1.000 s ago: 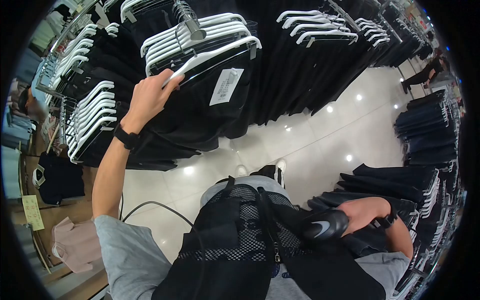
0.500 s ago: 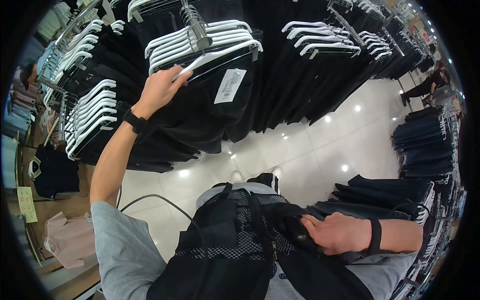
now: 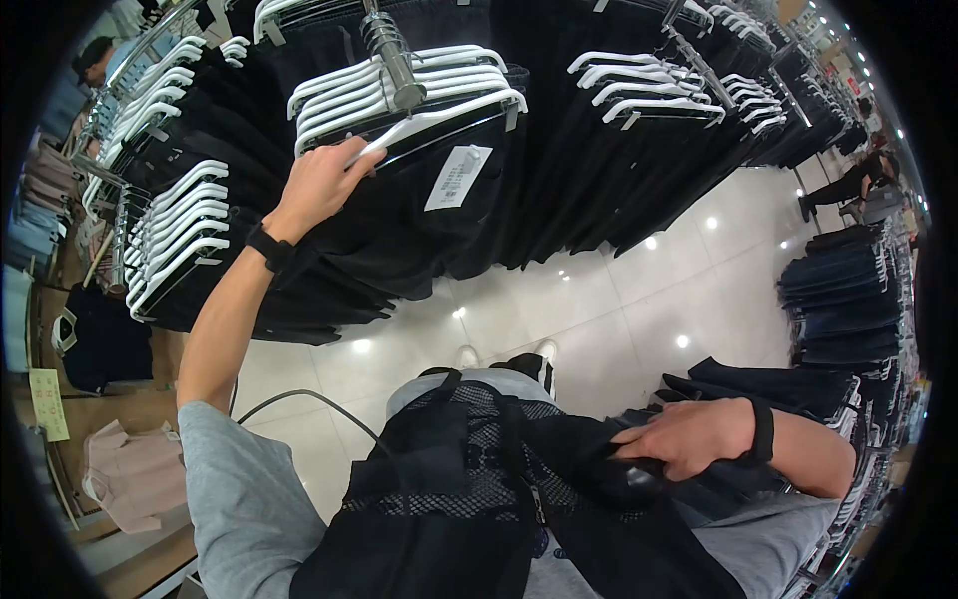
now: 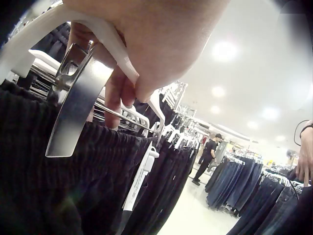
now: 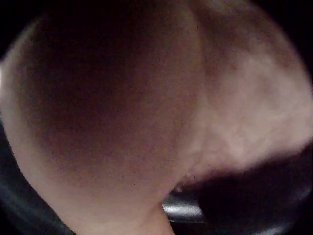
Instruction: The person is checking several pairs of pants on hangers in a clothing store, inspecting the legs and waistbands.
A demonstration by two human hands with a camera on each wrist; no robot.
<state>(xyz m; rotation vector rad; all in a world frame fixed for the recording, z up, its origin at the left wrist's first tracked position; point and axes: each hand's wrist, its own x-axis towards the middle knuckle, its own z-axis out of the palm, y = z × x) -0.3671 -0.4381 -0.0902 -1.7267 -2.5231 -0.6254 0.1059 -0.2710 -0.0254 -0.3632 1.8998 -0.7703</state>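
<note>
My left hand (image 3: pixel 324 182) grips one end of a white hanger (image 3: pixel 439 112), its fingers curled round the arm. Black trousers (image 4: pixel 58 171) with a gathered waist hang from this hanger by metal clips (image 4: pixel 76 107). A white price tag (image 3: pixel 457 178) is attached at their waist. Low in front of my body, my right hand (image 3: pixel 699 437) holds a black glossy object (image 3: pixel 644 477) against the open front of the black mesh vest (image 3: pixel 589 439). Most of that object is hidden by the hand and cloth; I cannot tell what kind it is.
More trousers on white hangers (image 3: pixel 190 235) hang at the left, and others (image 3: pixel 649 90) at the back right. Dark jeans (image 3: pixel 838 299) fill racks at the right. A person in black (image 4: pixel 209 156) stands farther down the aisle. A black cable (image 3: pixel 309 394) loops beside my body.
My right hand has moved left with the black object, whose light swoosh mark showed earlier, and brought it to the vest. My left hand keeps its grip on the hanger.
</note>
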